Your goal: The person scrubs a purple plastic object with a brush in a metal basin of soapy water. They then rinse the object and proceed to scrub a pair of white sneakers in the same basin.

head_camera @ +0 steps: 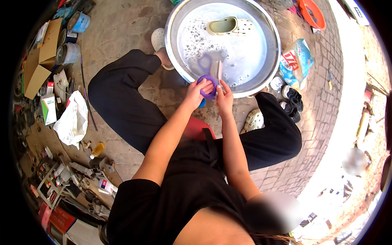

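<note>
My left hand (195, 94) holds a purple ring-shaped object (210, 95), with its fingers showing through the opening. In my right hand (225, 100) is a scrub brush (219, 72) with a pale pink back, upright beside the ring and bristles facing left. Both hands are close together over the near rim of a large metal basin (273, 58). Sudsy, cloudy water (245, 59) fills the basin. At its far side lies a cream clog (225, 26) with dark spots, partly in the water. A purple looped shape (204, 62) shows dimly under the surface near my hands.
Right of the basin are a blue-and-white detergent bag (297, 62), black shoes (292, 99) and a spotted clog (253, 120). An orange basin (312, 15) lies farther off. On the left stand paint cans (79, 22), a cardboard box (46, 46) and a white plastic bag (73, 119).
</note>
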Available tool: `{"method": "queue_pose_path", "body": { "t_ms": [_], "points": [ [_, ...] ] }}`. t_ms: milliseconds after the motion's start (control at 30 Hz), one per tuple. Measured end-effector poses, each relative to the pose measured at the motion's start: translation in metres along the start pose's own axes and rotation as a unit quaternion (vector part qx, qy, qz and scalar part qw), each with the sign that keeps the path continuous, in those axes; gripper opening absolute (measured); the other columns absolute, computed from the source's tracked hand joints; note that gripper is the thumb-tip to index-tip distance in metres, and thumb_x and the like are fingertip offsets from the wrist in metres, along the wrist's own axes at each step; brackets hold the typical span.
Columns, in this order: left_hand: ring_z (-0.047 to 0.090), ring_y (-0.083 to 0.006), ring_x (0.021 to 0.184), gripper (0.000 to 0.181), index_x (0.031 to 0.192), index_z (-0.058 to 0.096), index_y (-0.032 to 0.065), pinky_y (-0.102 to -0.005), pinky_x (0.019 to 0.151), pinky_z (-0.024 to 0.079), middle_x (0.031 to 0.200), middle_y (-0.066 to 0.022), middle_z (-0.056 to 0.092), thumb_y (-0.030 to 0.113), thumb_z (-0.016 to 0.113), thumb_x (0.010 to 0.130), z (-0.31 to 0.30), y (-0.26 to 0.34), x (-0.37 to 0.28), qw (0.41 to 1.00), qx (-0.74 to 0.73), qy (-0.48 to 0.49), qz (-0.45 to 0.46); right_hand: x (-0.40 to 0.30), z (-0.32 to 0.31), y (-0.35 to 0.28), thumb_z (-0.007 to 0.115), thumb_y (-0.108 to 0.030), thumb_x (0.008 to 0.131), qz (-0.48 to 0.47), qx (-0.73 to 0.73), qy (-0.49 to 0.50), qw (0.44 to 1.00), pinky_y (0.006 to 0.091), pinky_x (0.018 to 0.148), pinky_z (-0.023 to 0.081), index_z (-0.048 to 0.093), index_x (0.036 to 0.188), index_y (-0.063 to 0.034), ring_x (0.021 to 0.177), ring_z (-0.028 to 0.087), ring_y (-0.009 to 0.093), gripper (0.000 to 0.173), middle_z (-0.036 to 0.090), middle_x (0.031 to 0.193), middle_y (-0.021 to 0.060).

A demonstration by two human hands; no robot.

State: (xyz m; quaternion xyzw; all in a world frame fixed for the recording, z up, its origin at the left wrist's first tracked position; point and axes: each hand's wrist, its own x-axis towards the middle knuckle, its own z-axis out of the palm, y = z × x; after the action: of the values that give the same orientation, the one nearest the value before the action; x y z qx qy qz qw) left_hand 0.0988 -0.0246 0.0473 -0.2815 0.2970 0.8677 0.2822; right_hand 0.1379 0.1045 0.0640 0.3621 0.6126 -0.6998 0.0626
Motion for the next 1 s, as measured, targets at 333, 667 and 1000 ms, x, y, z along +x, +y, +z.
{"method": "queue_pose_path", "body": {
  "t_ms": [333,667,1000],
  "points": [
    [0.062,-0.0335,0.104,0.029,0.116,0.048,-0.0027,-0.0434,0.088,0.053,0.117,-0.0248,0.058,0.02,0.05,0.097,0.001,0.009,0.013,0.993,0.097,0.06,-0.013,0.073,-0.03,0.003,0.053,-0.017,0.089,-0.134,-0.476,0.039,0.868,0.0354,0.072,0.05,0.065,0.116,-0.0057,0.079,0.066,0.03,0.031,0.068,0.086,0.0194],
    [0.067,-0.0278,0.075,0.02,0.097,0.062,-0.0018,-0.035,0.066,0.051,0.081,-0.0174,0.067,0.016,0.06,0.088,0.003,-0.008,0.03,0.819,0.477,0.171,0.27,-0.117,0.0,-0.043,0.054,-0.006,0.09,-0.136,-0.373,0.02,0.917,0.0378,0.06,0.047,0.06,0.123,-0.0054,0.062,0.06,0.03,0.034,0.059,0.072,0.0214],
    [0.065,-0.0356,0.082,0.018,0.1,0.064,0.0021,-0.0403,0.071,0.05,0.087,-0.0194,0.067,0.014,0.056,0.089,0.005,0.004,0.035,0.817,0.459,0.188,0.294,-0.076,0.031,-0.039,0.051,-0.011,0.094,-0.156,-0.336,0.022,0.928,0.0348,0.059,0.047,0.061,0.122,-0.0028,0.062,0.059,0.021,0.03,0.063,0.074,0.0239]
  ]
}}
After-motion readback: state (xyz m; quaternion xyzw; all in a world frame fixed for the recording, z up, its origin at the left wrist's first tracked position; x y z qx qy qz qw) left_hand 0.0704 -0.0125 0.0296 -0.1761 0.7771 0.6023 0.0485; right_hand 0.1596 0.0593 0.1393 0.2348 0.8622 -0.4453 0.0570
